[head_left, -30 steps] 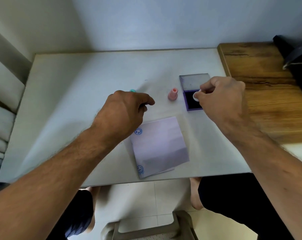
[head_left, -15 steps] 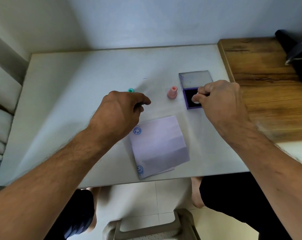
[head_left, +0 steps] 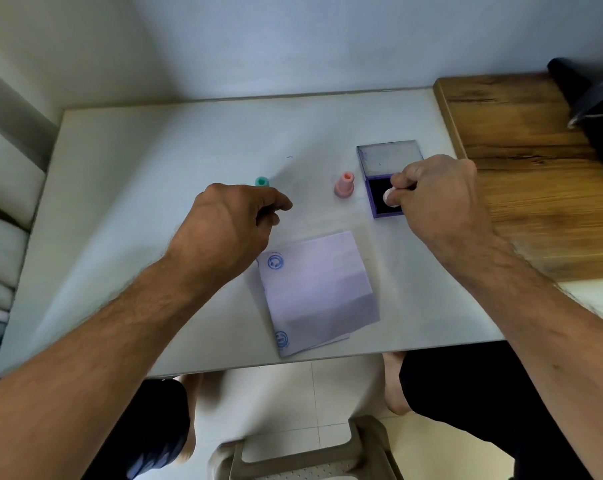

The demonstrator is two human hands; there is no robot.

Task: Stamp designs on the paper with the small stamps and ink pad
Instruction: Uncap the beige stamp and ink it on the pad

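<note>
Now right hand (head_left: 438,199) grip, stamp (head_left: 389,197) over ink pad (head_left: 379,202)

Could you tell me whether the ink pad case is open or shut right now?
Open. The ink pad case has its lid laid back flat, exposing the dark pad, where the right hand holds a white stamp.

Count, head cam: 3 small stamps total – 1 teal stamp (head_left: 262,181), 1 pink stamp (head_left: 344,185), 1 white stamp (head_left: 389,196). 1 ink pad (head_left: 383,188), lid flipped open. Paper (head_left: 319,292): looks like 1 folded sheet, a 2nd edge peeks out at the bottom, can't tell if separate. 2 blue prints on it – print near top-left corner (head_left: 275,261), print near bottom-left corner (head_left: 281,338). 2 hands: left hand (head_left: 230,225), right hand (head_left: 438,195). 1 white table (head_left: 154,168), 1 wooden surface (head_left: 521,161) on the right.
</note>
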